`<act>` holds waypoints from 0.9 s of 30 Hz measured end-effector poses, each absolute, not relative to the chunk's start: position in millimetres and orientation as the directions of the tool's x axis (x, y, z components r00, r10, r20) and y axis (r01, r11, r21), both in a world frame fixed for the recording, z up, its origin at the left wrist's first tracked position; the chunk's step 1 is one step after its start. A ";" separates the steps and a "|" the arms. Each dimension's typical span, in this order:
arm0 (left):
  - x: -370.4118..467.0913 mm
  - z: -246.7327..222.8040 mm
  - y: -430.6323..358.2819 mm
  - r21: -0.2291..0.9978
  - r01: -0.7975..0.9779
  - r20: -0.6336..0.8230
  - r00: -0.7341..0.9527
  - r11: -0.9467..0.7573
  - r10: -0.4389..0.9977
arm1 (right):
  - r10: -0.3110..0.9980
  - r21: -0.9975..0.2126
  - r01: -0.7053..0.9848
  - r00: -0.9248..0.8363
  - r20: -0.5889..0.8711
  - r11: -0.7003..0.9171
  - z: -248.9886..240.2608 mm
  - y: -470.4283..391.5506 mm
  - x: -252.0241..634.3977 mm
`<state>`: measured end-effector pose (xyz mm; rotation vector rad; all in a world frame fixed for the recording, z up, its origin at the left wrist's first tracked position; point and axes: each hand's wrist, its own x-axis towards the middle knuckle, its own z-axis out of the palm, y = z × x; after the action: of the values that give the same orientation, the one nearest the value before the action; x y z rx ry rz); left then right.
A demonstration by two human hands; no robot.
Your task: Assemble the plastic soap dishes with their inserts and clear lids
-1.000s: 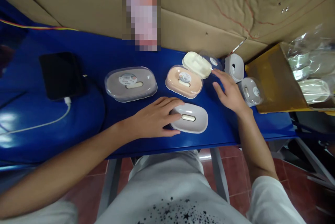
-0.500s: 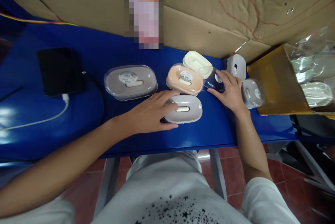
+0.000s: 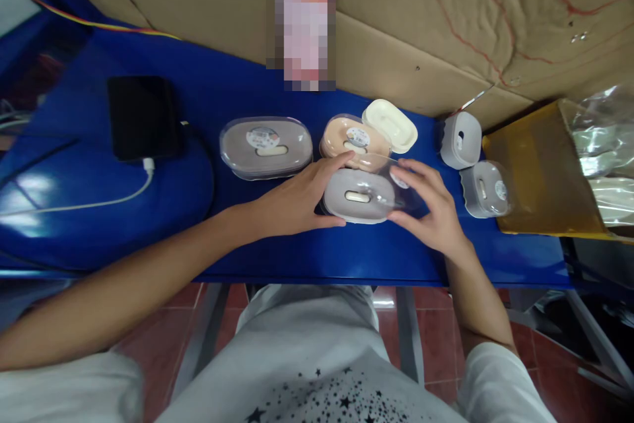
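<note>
Clock = case centre, 12 away from the person. Blue table (image 3: 277,264) under everything, open carton (image 3: 525,172) on it out at 3.

Front grey case (image 3: 341,195) sits near the table's front edge, flat, long axis 9–3, crosswise to the body. Peach case (image 3: 337,132) close behind it at 12, cream piece (image 3: 391,123) at 1, lidded grey case (image 3: 292,139) at 10.

Left hand (image 3: 282,208) at 9, nearer hand to the case: moderately wide, bracketing the left end, thumb at the near rim, fingers toward the far side. Looks like bracing, not a tight grip. Exact finger contact: can't tell.

Right hand (image 3: 438,218) at 3, holding the clear cover (image 3: 411,192) by its right end, fingers on the far side, thumb on the near side. So cover lies at 9 from that hand, reaching over the right part of the case.

Key relation: cover offset toward 3 of the case, long axes look roughly aligned, cover maybe skewed a bit toward 10–4. Touching the rim or just above: can't tell.

Label (image 3: 399,177) on cover, by the right fingertips. Cream insert (image 3: 357,196) mid-case, also 9–3.
</note>
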<state>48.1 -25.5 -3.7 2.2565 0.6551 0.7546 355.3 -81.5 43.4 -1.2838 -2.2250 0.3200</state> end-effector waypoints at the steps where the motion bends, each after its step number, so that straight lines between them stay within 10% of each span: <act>1: 48.2 -4.0 -25.4 0.719 0.238 0.333 0.707 -0.653 0.624 | 0.833 -0.394 0.738 -0.437 0.340 0.548 44.0 -84.7 350.6; 13: 45.5 -0.1 -26.4 0.701 0.253 0.311 0.734 -0.667 0.604 | 0.780 -0.160 0.771 -0.568 0.264 0.616 21.3 -92.2 327.8; 27: 44.9 -0.5 -23.9 0.652 0.302 0.264 0.769 -0.695 0.582 | 0.747 -0.222 0.713 -0.635 0.195 0.665 18.2 -92.5 322.0</act>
<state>44.9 -23.9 -0.5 2.3634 0.6579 0.6158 322.0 -92.5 18.2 -1.1717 -2.6122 0.1794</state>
